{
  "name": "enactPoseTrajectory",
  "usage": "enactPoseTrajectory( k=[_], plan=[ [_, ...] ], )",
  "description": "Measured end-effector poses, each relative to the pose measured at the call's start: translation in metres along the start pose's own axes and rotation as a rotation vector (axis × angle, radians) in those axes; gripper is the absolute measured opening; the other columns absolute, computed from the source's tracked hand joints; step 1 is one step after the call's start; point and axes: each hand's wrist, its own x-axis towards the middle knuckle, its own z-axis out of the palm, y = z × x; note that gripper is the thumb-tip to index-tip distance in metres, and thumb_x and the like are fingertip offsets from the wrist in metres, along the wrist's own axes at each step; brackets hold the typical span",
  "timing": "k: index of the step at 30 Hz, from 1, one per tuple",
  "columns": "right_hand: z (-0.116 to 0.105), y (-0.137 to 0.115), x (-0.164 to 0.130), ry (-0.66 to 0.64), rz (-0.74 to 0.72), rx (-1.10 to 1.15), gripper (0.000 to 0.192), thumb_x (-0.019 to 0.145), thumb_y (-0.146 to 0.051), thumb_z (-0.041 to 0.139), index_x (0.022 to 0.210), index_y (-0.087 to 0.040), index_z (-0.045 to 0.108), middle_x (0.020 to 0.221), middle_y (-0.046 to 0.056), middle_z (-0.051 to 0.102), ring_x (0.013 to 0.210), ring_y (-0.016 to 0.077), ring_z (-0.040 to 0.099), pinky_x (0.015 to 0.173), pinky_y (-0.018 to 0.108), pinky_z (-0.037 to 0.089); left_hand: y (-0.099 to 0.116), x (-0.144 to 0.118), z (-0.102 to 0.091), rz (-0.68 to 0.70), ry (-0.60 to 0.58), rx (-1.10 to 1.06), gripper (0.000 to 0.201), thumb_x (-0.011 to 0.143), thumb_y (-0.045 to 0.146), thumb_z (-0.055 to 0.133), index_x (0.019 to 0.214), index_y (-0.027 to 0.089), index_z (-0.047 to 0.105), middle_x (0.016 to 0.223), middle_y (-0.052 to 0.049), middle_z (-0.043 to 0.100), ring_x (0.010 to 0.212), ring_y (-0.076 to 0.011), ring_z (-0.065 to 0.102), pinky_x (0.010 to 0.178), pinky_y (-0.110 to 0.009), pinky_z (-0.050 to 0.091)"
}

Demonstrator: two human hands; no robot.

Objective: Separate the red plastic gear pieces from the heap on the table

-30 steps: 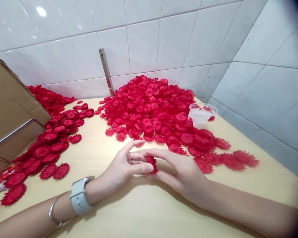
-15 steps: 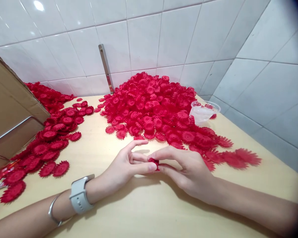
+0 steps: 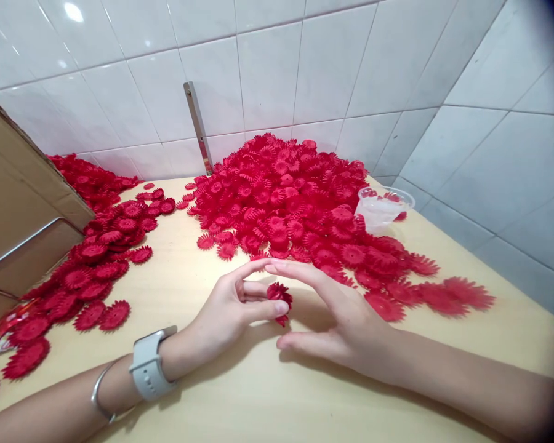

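Observation:
Between thumb and fingers, my left hand point(image 3: 233, 304) pinches a small red toothed-edge fabric flower piece point(image 3: 279, 294), its petals standing up around the thumb tip. My right hand point(image 3: 346, 314) is just to the right of it, thumb and forefinger spread wide, with nothing between them. The tips of both forefingers meet above the piece. Behind the hands rises a big heap of similar red flower pieces point(image 3: 277, 191); its right end trails forward past my right hand.
A clear plastic cup point(image 3: 381, 212) stands at the heap's right side. More red pieces point(image 3: 92, 271) lie at the left, beside a cardboard box point(image 3: 23, 178). A metal strip point(image 3: 196, 126) leans on the tiled wall point(image 3: 268, 74). The table point(image 3: 268, 400) is pale wood-coloured.
My right thumb and fingers have come off the red flower piece and spread apart. The piece now shows more fully, with its petals fanned out, in my left hand.

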Motion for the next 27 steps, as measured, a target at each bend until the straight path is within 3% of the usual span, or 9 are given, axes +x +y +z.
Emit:
enactPoseTrajectory(
  k=[3, 6, 8, 12, 17, 21, 27],
  plan=[
    [0.0016, 0.0017, -0.0002, -0.002, -0.012, -0.006, 0.074, 0.066, -0.024, 0.070, 0.128, -0.024, 0.030, 0.126, 0.008, 0.048, 0.112, 0.0209, 0.049, 0.092, 0.032, 0.044, 0.0006, 0.0005, -0.0011, 0.002, -0.002, 0.003, 0.047, 0.068, 0.007, 0.065, 0.111, 0.016, 0.048, 0.061, 0.002, 0.060, 0.057, -0.0114, 0.057, 0.057, -0.022, 0.044],
    [0.0030, 0.0020, 0.0001, -0.012, -0.025, 0.014, 0.076, 0.064, -0.023, 0.071, 0.128, -0.024, 0.029, 0.124, 0.007, 0.050, 0.110, 0.0210, 0.050, 0.091, 0.032, 0.044, -0.0001, 0.0012, -0.0019, 0.004, -0.001, 0.003, 0.035, 0.071, 0.011, 0.062, 0.104, 0.014, 0.051, 0.059, 0.001, 0.060, 0.055, -0.0115, 0.057, 0.055, -0.022, 0.044],
    [0.0032, 0.0005, 0.0005, -0.017, -0.037, 0.035, 0.074, 0.064, -0.022, 0.071, 0.126, -0.024, 0.030, 0.120, 0.006, 0.053, 0.108, 0.0213, 0.052, 0.088, 0.032, 0.046, -0.0017, 0.0017, -0.0015, -0.009, 0.029, -0.014, 0.042, 0.069, 0.010, 0.064, 0.107, 0.016, 0.047, 0.059, 0.002, 0.061, 0.057, -0.0118, 0.058, 0.058, -0.023, 0.045],
    [0.0020, -0.0038, 0.0008, -0.051, -0.027, 0.086, 0.060, 0.070, -0.015, 0.065, 0.120, -0.028, 0.035, 0.110, 0.003, 0.060, 0.094, 0.0183, 0.060, 0.078, 0.027, 0.052, -0.0056, 0.0017, 0.0005, -0.045, 0.057, -0.053, 0.066, 0.057, 0.005, 0.073, 0.112, 0.020, 0.039, 0.064, 0.003, 0.063, 0.063, -0.0127, 0.060, 0.061, -0.024, 0.047],
    [0.0002, -0.0038, -0.0008, 0.014, -0.021, 0.059, 0.044, 0.080, -0.012, 0.052, 0.119, -0.024, 0.035, 0.109, 0.005, 0.060, 0.099, 0.0173, 0.059, 0.078, 0.026, 0.051, -0.0064, 0.0032, -0.0009, -0.057, 0.036, -0.099, 0.065, 0.060, 0.007, 0.072, 0.113, 0.020, 0.037, 0.078, -0.003, 0.066, 0.068, -0.0132, 0.062, 0.067, -0.027, 0.048],
    [-0.0011, -0.0029, -0.0028, 0.042, -0.002, -0.006, 0.034, 0.080, -0.008, 0.048, 0.111, -0.021, 0.043, 0.100, 0.005, 0.064, 0.087, 0.0159, 0.063, 0.073, 0.025, 0.052, -0.0061, 0.0045, -0.0035, -0.086, 0.011, -0.116, 0.066, 0.061, 0.008, 0.072, 0.116, 0.018, 0.036, 0.077, -0.005, 0.067, 0.068, -0.0148, 0.063, 0.069, -0.030, 0.047],
    [-0.0027, -0.0052, -0.0007, -0.012, -0.107, -0.003, 0.041, 0.080, -0.001, 0.042, 0.115, -0.024, 0.042, 0.108, 0.003, 0.061, 0.100, 0.0134, 0.056, 0.085, 0.025, 0.046, -0.0065, 0.0028, -0.0026, -0.099, -0.013, -0.157, 0.063, 0.064, 0.007, 0.070, 0.116, 0.018, 0.037, 0.083, -0.007, 0.067, 0.071, -0.0157, 0.063, 0.071, -0.031, 0.046]
  ],
)
